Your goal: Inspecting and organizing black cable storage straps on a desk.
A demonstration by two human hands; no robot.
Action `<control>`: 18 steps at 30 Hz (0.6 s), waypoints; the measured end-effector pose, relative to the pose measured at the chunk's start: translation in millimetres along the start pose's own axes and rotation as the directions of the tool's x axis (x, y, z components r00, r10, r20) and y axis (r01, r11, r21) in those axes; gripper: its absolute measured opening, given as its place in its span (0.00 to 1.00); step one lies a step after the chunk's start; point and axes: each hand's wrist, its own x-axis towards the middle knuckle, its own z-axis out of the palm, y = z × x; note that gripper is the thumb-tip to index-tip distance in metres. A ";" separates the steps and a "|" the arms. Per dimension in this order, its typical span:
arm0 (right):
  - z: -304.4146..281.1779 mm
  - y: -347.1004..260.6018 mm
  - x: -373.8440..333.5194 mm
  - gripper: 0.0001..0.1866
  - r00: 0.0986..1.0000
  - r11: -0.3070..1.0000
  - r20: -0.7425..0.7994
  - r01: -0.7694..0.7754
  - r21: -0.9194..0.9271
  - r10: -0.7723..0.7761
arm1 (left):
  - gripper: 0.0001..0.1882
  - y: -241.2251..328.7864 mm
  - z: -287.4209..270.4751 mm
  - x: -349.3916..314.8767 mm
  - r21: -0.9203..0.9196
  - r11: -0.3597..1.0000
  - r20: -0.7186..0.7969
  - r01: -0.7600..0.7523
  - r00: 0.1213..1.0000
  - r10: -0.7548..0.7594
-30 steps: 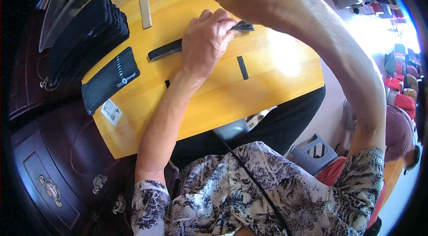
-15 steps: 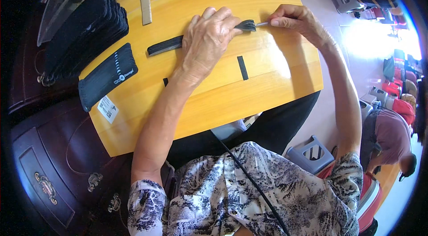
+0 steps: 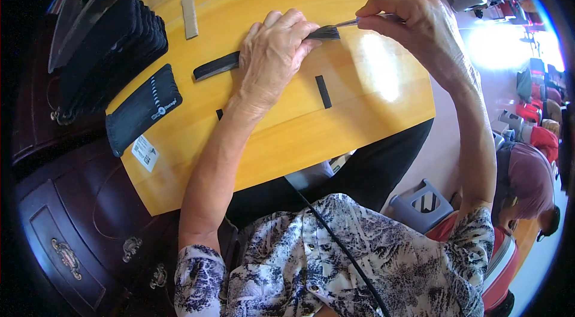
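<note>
My left hand point(image 3: 272, 56) lies closed over a long, flat black strip point(image 3: 217, 66), which looks layered like a bundle of strips. The far left end sticks out beside my wrist, and the other end, looser and spread like a brush point(image 3: 326, 33), shows past my thumb. At the right, my right hand point(image 3: 413, 20) pinches a thin, pale, shiny slender thing point(image 3: 346, 23); its kind is not clear. The tip of this thing meets or nearly meets the spread end of the strip. A short black strip point(image 3: 323, 91) lies nearer to me on the table.
On the wooden table point(image 3: 287, 137) a black pouch point(image 3: 144, 104) with a white label point(image 3: 145, 152) sits at the left, before a stack of similar black pieces point(image 3: 114, 53). A beige strip point(image 3: 190, 16) lies behind. Grey stools point(image 3: 422, 204) and a person point(image 3: 527, 179) are at the right.
My right hand has risen and turned over, with more of the slender thing showing toward the strip. My left hand keeps its hold on the strip.
</note>
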 end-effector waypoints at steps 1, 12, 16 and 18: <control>0.1 -1.0 0.6 0.08 1.000 1.000 -0.004 -0.001 -0.019 0.001 | 0.14 0.1 0.0 -0.3 0.000 1.000 -0.007 -0.006 1.000 0.006; -25.8 -40.8 38.2 0.06 0.749 0.747 -0.156 0.571 -0.342 -0.644 | 0.12 -3.8 4.9 -2.6 -0.036 0.998 0.017 0.056 0.998 -0.055; -17.8 -49.5 62.9 0.05 0.936 0.747 0.243 0.350 -0.565 -0.255 | 0.12 -6.0 9.8 -2.7 -0.012 1.000 0.001 0.023 1.000 -0.023; -16.2 -56.2 64.8 0.06 0.909 0.712 0.361 0.393 -0.582 -0.207 | 0.11 -5.0 7.9 -3.8 0.017 1.000 0.003 0.017 1.000 -0.017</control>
